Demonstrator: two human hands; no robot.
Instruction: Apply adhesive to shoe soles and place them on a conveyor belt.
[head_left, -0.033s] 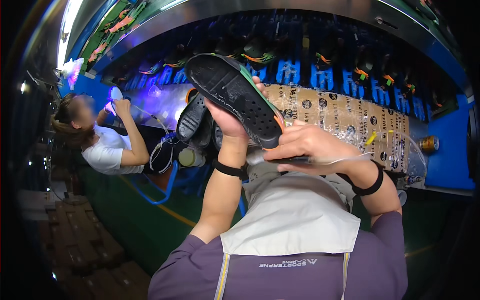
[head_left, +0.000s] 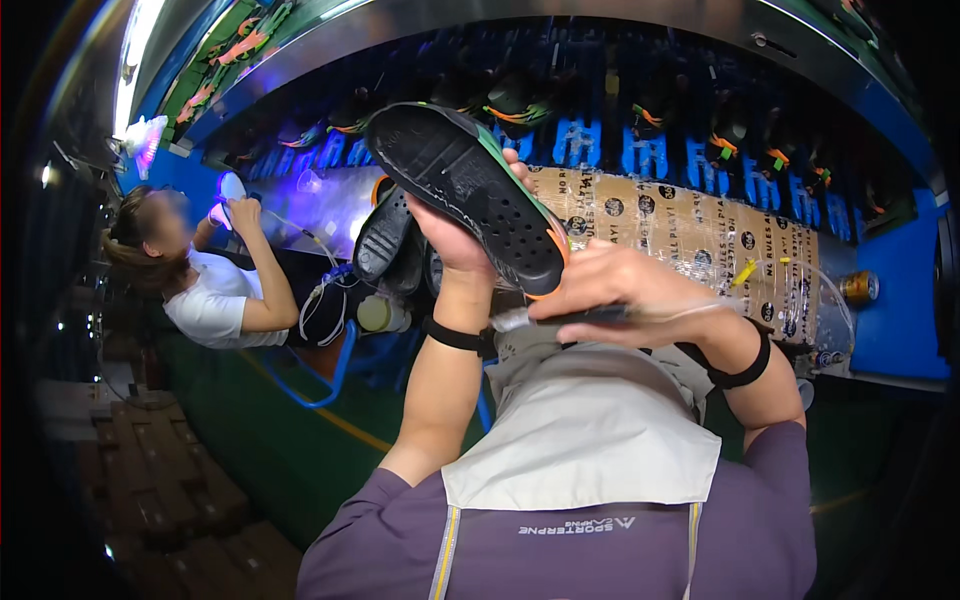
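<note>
In my left hand (head_left: 456,240) is a shoe (head_left: 455,180), its black underside turned up. The fingers wrap round behind its middle, and green and orange show along its side. The underside has a pattern of small holes at the near end and pale, glossy streaks across the middle. My right hand (head_left: 635,285) is closed at the near end of the shoe, its fingertips by the orange edge. It grips a slim dark tool (head_left: 597,315) with a clear tube trailing right; the tool's tip is hard to make out.
Black soles (head_left: 383,240) lie left of the shoe. The bench is covered with printed brown cardboard (head_left: 690,235). Behind it, blue racks (head_left: 640,150) carry shoes. A co-worker (head_left: 215,290) sits at the left. A pale container (head_left: 382,314) and a can (head_left: 858,288) stand nearby.
The shoe has tilted and shifted slightly up and left in my left hand's grip. My right hand has moved a little, still by the near end with the tool.
</note>
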